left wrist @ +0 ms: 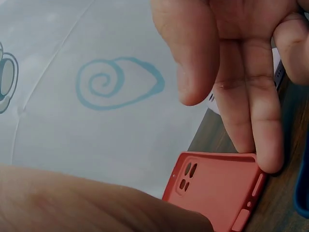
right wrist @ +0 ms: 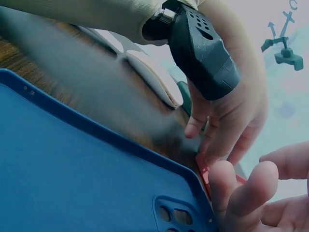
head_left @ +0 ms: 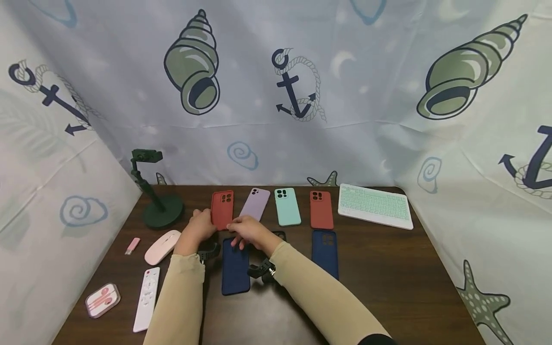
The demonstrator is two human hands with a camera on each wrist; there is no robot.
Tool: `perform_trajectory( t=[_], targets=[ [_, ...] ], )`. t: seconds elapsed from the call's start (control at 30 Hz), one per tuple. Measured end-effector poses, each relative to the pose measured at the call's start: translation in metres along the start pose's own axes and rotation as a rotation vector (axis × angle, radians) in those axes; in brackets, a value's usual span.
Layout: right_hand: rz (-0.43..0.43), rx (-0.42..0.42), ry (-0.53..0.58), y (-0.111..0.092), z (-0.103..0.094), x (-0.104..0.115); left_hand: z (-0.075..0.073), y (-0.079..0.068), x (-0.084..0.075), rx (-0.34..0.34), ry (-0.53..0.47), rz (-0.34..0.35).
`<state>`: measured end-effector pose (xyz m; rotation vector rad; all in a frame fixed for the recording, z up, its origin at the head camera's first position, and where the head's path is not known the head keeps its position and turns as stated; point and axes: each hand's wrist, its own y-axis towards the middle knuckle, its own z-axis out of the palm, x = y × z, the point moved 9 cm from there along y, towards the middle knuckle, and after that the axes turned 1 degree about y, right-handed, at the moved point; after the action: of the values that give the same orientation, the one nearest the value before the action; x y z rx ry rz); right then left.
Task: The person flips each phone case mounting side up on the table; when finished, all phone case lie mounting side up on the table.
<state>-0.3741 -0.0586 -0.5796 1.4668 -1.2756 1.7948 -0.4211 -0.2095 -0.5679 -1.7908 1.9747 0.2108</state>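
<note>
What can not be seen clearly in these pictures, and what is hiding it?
- Head view: the lower end of the red case is covered by the left hand and right hand.
- Head view: a dark case behind the right hand shows only a corner.
- Left wrist view: the red case's lower part is cut off by the frame edge and a blurred forearm.
- Right wrist view: the blue case runs off the frame.

A dark brown wooden table fills the near scene; pale blue-white fabric curtains enclose it on the far, left and right sides. The fabric carries printed seashells, anchors, spirals and starfish; the light is soft and even.
</note>
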Motion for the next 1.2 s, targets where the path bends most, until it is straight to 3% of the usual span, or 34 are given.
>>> perform_trajectory(
  t=[0.23,0.4,0.5,0.67,0.9,1.03,1.2],
  targets=[
    [-0.022,0.023,0.014,-0.002,0.009,-0.003,0.001,-0.012,0.007,0.002,-0.017,-0.023],
    [-0.045,0.036,0.037,-0.009,0.009,-0.002,-0.006,-0.02,0.001,-0.052,0.008,-0.021],
    [-0.062,0.017,0.052,-0.011,0.003,-0.001,-0.011,-0.02,-0.01,-0.1,-0.014,0.012],
    [-0.106,-0.056,0.088,-0.016,-0.019,0.003,-0.014,-0.017,-0.047,-0.166,-0.08,0.134],
    [-0.159,-0.25,0.152,-0.025,-0.064,-0.003,0.0,-0.012,-0.09,-0.205,-0.117,0.272],
    [-0.151,-0.314,0.175,-0.028,-0.079,-0.007,0.011,-0.011,-0.1,-0.183,-0.101,0.291],
    [-0.126,-0.323,0.165,-0.026,-0.085,-0.014,0.027,-0.008,-0.102,-0.13,-0.052,0.268]
  ],
)
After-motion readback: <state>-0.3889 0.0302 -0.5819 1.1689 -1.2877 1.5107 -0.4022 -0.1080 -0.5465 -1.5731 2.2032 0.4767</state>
